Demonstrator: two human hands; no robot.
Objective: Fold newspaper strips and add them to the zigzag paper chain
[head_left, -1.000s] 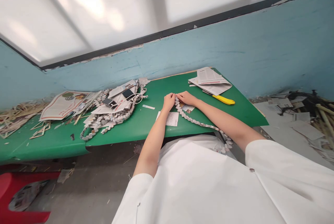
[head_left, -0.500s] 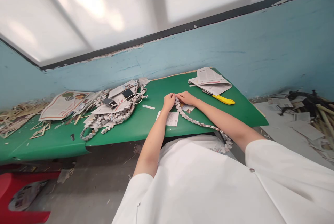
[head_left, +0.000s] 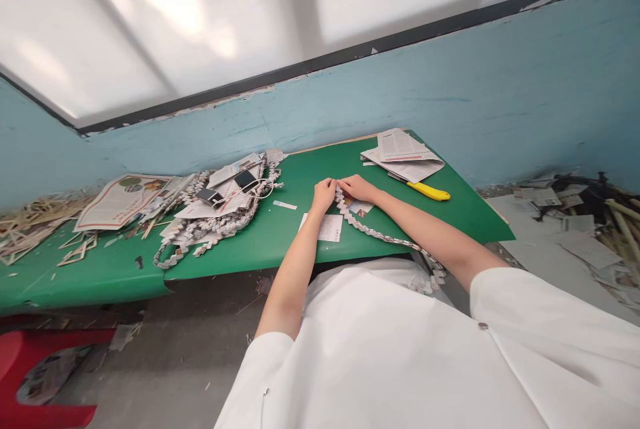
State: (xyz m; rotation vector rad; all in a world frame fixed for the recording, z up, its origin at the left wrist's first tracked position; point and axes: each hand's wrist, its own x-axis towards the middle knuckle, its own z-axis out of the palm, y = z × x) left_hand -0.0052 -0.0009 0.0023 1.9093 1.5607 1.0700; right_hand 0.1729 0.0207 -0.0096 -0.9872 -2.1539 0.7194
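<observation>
My left hand (head_left: 324, 193) and my right hand (head_left: 356, 186) meet above the green table, fingertips pinched together at the upper end of a zigzag chain of folded paper (head_left: 367, 229). The chain runs down from my fingers, under my right forearm and over the table's front edge towards my lap. What exactly lies between the fingertips is too small to make out. Beneath my left wrist is a printed paper sheet (head_left: 330, 228). Another piece of printed paper (head_left: 361, 206) rests beside the chain, partly behind my right hand.
On the green table (head_left: 260, 242), a heap of folded-paper chains (head_left: 235, 219) carries papers and dark devices with a white cable. A yellow-handled knife (head_left: 429, 190) lies by folded newspapers (head_left: 403, 154). A paper strip (head_left: 285, 205) is left of my hands. A red stool (head_left: 30, 376) stands lower left.
</observation>
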